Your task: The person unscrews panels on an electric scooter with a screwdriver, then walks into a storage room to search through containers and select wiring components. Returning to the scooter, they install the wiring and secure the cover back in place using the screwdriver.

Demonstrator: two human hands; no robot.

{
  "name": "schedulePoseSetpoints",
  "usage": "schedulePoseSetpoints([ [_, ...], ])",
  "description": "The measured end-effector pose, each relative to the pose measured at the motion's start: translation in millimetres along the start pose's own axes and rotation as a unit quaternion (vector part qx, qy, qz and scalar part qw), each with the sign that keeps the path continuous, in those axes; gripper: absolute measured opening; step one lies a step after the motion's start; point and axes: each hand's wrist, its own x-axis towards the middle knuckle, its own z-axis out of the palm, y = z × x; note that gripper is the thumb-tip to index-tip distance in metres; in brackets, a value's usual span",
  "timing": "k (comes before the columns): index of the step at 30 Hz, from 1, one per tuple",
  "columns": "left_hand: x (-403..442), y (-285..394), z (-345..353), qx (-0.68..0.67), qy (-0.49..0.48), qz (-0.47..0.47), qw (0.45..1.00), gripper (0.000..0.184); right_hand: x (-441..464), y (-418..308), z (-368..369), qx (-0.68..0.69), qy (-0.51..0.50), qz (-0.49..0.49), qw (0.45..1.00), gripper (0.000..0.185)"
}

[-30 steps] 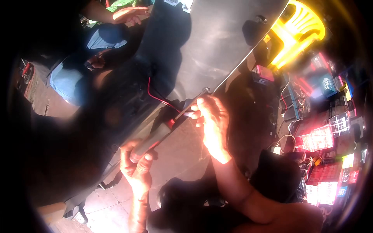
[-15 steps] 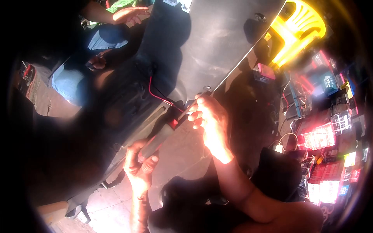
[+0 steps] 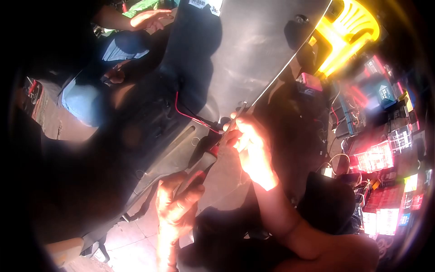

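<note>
My left hand is wrapped round the handle of a long tool with a grey-and-red handle; its exact kind is unclear. The tool's narrow shaft slants up and right, its tip near a bolt-like fitting on a large dark panel. My right hand has its fingers closed round the shaft below the tip. Thin red and black wires run from the panel to these fingers; whether they are gripped too is hidden by glare.
Another person's hand and blue-clad knees are at upper left. A yellow plastic chair stands at upper right. Boxes, loose cables and a pink-topped battery-like block lie to the right. Tiled floor shows below.
My left hand has moved right and turned, and the tool's handle has shifted right with it. My right hand has moved slightly right, and the wires reach further right.
</note>
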Motion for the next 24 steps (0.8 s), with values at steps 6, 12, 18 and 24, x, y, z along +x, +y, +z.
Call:
schedulePoseSetpoints([
  [6, -6, 4, 10, -0.323, 0.13, -0.319, 0.881, 0.051, -1, -7, 9, 0.01, -0.008, 0.029, 1.0, 0.026],
  [12, -8, 2, 20, -0.412, 0.151, -0.35, 0.827, 0.061, -3, -4, 11, -0.106, 0.032, 0.003, 0.994, 0.024],
  [18, -10, -7, 22, -0.445, 0.181, -0.343, 0.807, 0.049, 4, 12, 7, -0.115, 0.116, -0.18, 0.97, 0.024],
  [24, -16, -8, 15, -0.449, 0.174, -0.324, 0.814, 0.047, 1, 3, 14, -0.065, 0.121, -0.139, 0.981, 0.022],
])
